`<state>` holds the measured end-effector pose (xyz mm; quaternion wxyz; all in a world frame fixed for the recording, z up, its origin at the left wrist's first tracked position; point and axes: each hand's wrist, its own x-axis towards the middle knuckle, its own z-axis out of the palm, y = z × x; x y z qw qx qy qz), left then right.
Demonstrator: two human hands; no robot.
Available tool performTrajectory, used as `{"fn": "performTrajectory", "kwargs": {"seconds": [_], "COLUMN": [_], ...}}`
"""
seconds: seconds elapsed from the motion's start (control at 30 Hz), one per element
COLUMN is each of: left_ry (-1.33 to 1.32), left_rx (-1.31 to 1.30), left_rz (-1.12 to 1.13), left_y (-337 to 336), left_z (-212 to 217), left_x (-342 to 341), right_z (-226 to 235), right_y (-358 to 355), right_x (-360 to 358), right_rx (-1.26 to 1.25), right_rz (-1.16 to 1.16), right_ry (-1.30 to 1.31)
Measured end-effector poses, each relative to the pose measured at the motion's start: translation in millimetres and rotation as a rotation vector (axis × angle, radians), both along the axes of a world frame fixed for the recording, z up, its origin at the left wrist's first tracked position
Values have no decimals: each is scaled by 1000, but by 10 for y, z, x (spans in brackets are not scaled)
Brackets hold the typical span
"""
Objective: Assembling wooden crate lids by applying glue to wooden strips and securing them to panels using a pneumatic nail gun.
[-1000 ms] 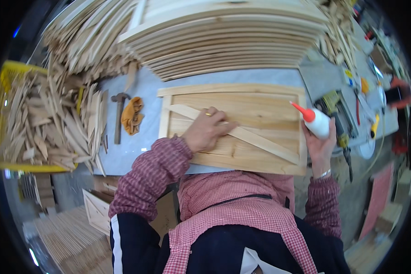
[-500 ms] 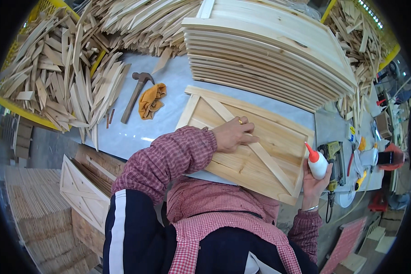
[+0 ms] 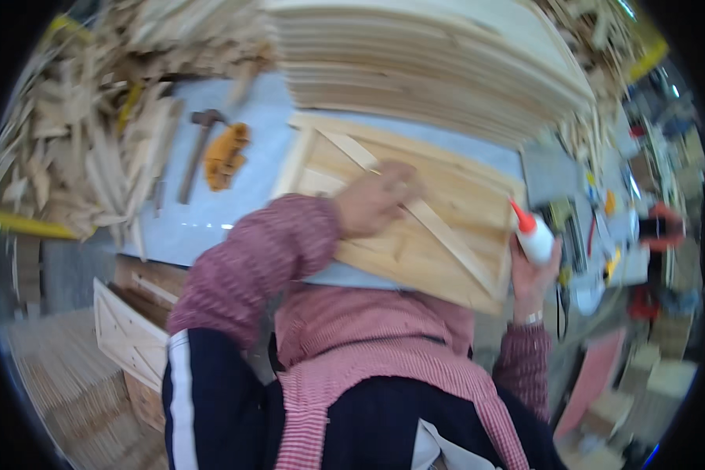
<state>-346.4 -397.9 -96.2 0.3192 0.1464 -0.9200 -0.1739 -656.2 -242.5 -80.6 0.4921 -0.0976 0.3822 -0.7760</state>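
Across the middle of the table lies a framed wooden panel (image 3: 439, 188) with a diagonal wooden strip (image 3: 444, 241) on it. My left hand (image 3: 380, 200) rests over the strip's upper half, its fingers bent but smeared by motion. Whether they grip the strip or only press on it I cannot make out. At the panel's right edge, my right hand (image 3: 534, 274) is wrapped round a white squeeze bottle (image 3: 536, 244) with a red nozzle, which points up and slightly left. The bottle looks like a glue bottle.
Behind the panel rises a stack of similar panels (image 3: 431, 70). A hammer (image 3: 198, 157) and an orange cloth (image 3: 225, 157) lie to the left, near heaped wood offcuts (image 3: 78, 125). A nail gun (image 3: 568, 231) sits at the right, beyond the bottle.
The whole scene has shifted up and left in the view and become blurred. My left hand has moved slightly up along the strip; my right still holds the bottle.
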Motion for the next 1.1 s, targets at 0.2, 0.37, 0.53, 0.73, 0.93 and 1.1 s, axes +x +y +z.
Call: {"fn": "performTrajectory", "kwargs": {"seconds": [0.2,0.37,0.53,0.73,0.93,1.1], "left_ry": [-334,-279,-120,-4,213,-187], "left_rx": [-5,-36,-77,-96,-58,-118], "left_rz": [-35,149,209,289,593,1219], "left_y": [760,1016,1179,1091,459,-426], "left_z": [201,39,-30,15,144,334], "left_x": [382,409,415,294,1204,2740], "right_z": [-72,-82,-30,111,228,225], "right_y": [64,2,-47,-54,14,64], "right_x": [-84,-78,-16,-8,-49,20], "right_rx": [66,22,-123,-29,-90,38], "right_rz": [-94,-36,131,28,170,63], "right_ry": [-16,-52,-120,-89,-40,10]}}
